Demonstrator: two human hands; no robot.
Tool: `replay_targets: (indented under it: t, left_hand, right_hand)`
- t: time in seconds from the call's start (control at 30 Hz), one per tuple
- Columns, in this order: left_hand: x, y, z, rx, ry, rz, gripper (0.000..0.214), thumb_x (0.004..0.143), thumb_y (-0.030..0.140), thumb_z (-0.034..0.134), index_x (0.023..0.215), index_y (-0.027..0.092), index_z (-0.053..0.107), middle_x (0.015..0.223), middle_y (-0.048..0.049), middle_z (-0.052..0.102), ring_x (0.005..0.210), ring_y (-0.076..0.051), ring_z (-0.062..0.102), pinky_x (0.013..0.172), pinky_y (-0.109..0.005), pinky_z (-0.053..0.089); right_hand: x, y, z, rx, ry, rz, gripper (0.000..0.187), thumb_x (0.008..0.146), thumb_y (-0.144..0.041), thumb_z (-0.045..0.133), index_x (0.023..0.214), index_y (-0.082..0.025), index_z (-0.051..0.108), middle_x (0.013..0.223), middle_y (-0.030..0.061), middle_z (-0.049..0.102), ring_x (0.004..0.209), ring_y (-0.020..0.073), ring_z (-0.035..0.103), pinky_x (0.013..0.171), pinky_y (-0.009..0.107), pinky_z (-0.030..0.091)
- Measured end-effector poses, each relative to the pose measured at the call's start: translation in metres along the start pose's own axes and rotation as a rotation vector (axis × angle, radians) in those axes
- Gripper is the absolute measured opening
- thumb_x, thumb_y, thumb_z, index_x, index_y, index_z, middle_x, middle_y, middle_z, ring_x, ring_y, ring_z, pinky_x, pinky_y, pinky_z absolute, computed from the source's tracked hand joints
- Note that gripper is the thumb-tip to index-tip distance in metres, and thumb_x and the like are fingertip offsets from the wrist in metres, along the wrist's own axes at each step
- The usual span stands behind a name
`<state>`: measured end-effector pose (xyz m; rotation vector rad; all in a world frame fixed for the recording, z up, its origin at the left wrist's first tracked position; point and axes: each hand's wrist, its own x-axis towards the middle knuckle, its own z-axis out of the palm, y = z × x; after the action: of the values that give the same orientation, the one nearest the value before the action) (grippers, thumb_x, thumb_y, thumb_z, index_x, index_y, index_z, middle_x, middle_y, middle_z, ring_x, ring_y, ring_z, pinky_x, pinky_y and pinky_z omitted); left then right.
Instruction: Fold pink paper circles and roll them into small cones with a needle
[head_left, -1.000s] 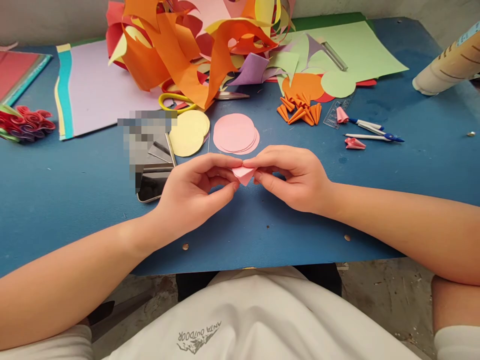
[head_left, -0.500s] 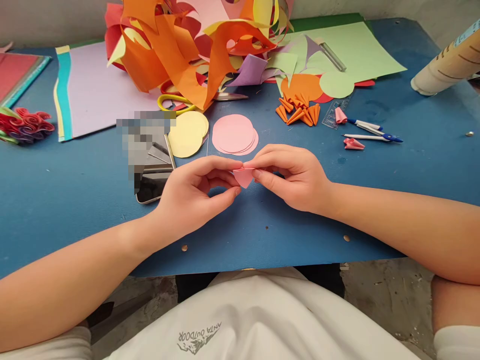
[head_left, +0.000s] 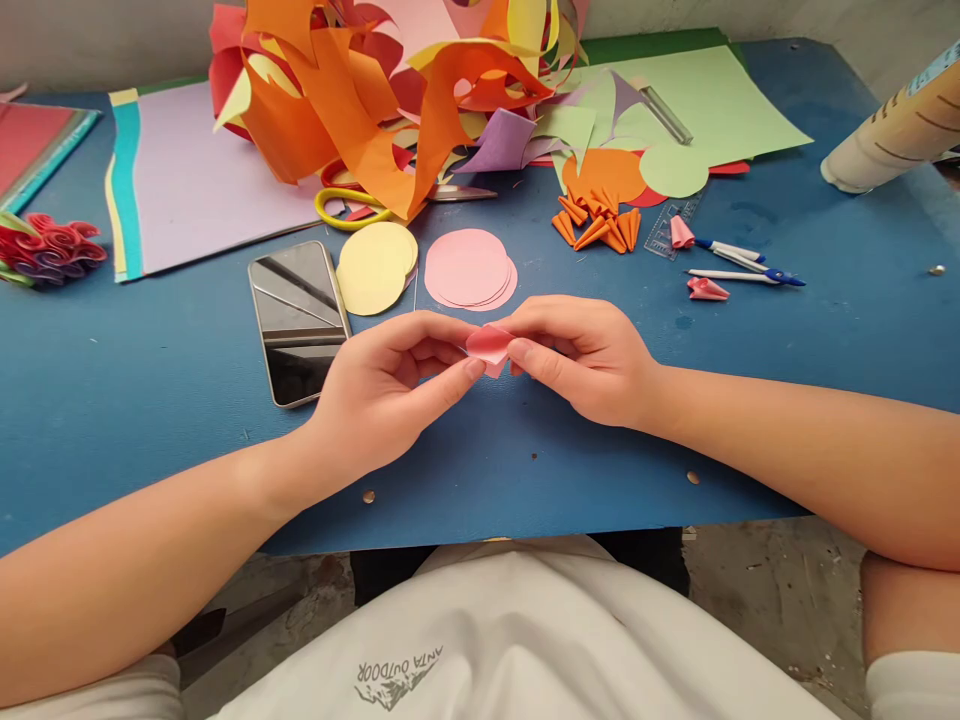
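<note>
Between your two hands you have a small folded pink paper (head_left: pixel 489 345), over the near part of the blue surface (head_left: pixel 600 480), its lower end narrowing toward you. Your left hand (head_left: pixel 397 385) pinches its left side and your right hand (head_left: pixel 589 360) its right, each with thumb and fingers (the fingertips behind the paper are partly hidden from you). Just beyond lies a stack of pink discs (head_left: pixel 466 265), with yellow discs (head_left: pixel 371 270) beside it and a phone (head_left: pixel 296 325) by your left wrist. Farther to your right sit orange paper cones (head_left: pixel 600 225), a pair of compasses (head_left: pixel 784 276) and a pink paper curl (head_left: pixel 707 289). At the back, a heap of paper offcuts (head_left: pixel 352 95) partly covers yellow-handled scissors (head_left: pixel 461 193); a bottle (head_left: pixel 885 140) stands at far right.
</note>
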<state>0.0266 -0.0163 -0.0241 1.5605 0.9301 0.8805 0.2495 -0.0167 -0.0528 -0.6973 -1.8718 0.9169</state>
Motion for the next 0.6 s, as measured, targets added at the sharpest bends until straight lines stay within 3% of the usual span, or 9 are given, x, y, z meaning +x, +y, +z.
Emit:
replay_targets:
  t: [0.13,0.33,0.6]
  left_hand:
    - [0.0005,0.0019,0.0007,0.038,-0.009,0.013,0.011,0.092,0.03,0.078,0.096,0.019,0.077,0.089,-0.0049,0.082,0.083,-0.019,0.079,0.081,-0.031,0.068]
    - [-0.0011,0.0004,0.0014,0.053,0.007,0.055,0.008,0.088,0.02,0.08,0.095,0.021,0.077,0.089,-0.0013,0.082,0.081,-0.017,0.079,0.079,-0.027,0.067]
    - [-0.0028,0.0013,0.0014,0.129,0.048,0.108,0.013,0.084,0.021,0.083,0.094,0.021,0.075,0.089,-0.0016,0.082,0.076,-0.018,0.078,0.075,-0.032,0.067]
  right_hand:
    - [0.0009,-0.0004,0.0017,-0.092,0.008,-0.052,0.011,0.098,-0.026,0.07,0.098,-0.017,0.077,0.081,0.0014,0.075,0.069,0.0091,0.061,0.064,0.021,0.051]
    - [-0.0001,0.0021,0.0018,-0.175,-0.025,-0.042,0.013,0.1,-0.024,0.067,0.092,-0.017,0.074,0.078,0.002,0.072,0.067,0.0098,0.06,0.063,0.023,0.048]
    - [0.0003,0.0021,-0.0003,-0.156,-0.05,-0.046,0.017,0.099,-0.023,0.068,0.083,-0.017,0.071,0.079,0.0036,0.073,0.069,0.0123,0.062,0.065,0.026,0.051]
